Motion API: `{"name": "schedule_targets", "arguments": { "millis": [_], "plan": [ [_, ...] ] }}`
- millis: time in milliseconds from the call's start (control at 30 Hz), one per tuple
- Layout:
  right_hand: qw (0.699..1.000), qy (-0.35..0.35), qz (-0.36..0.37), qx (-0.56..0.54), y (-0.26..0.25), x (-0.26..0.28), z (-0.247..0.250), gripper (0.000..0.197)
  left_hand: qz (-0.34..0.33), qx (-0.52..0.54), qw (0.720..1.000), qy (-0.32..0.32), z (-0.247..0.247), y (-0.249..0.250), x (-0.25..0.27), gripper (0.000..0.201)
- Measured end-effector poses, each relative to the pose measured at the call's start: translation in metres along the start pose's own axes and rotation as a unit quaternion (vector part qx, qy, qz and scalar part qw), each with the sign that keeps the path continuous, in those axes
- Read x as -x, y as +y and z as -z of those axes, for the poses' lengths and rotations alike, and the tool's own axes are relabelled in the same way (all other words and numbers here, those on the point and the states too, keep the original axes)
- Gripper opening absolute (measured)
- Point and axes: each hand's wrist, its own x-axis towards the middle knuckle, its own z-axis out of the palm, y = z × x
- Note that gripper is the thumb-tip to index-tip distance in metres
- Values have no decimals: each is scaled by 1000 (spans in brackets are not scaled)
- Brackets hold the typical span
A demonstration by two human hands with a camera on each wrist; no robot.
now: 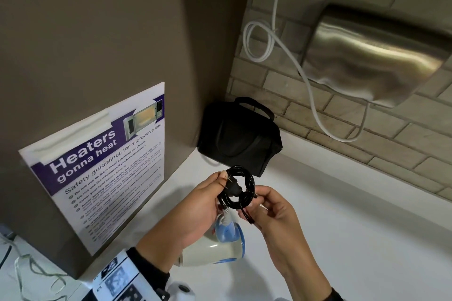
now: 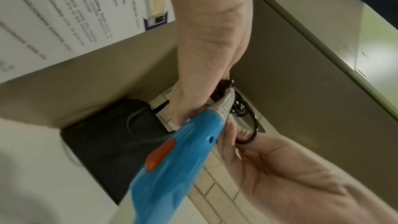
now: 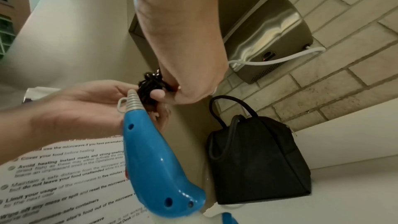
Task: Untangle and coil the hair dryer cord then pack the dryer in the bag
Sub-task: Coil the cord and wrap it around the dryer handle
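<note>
A black cord (image 1: pixel 241 187) is wound into a small coil, and both hands hold it above the white counter. My left hand (image 1: pixel 221 179) pinches the coil's left side by the plug; my right hand (image 1: pixel 256 199) grips its right side with curled fingers. The cream and blue hair dryer (image 1: pixel 215 245) is just below the hands with its blue handle (image 2: pixel 178 159) pointing up at the coil (image 3: pixel 150 83). I cannot tell whether it rests on the counter. The black bag (image 1: pixel 239 137) stands in the corner behind the hands, with its handle on top and its opening hidden.
A brown panel with a microwave safety poster (image 1: pixel 97 166) stands close on the left. On the brick wall at right hangs a steel hand dryer (image 1: pixel 376 56) with a looping white cable (image 1: pixel 259 41). White counter (image 1: pixel 354 227) stretches to the right.
</note>
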Motion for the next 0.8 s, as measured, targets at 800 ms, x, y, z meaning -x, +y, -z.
{"name": "schedule_targets", "arguments": {
  "millis": [800],
  "plan": [
    [948, -42, 156, 274, -31, 9, -14, 34, -103, -198, 973, 62, -21, -8, 8, 32]
  ]
}}
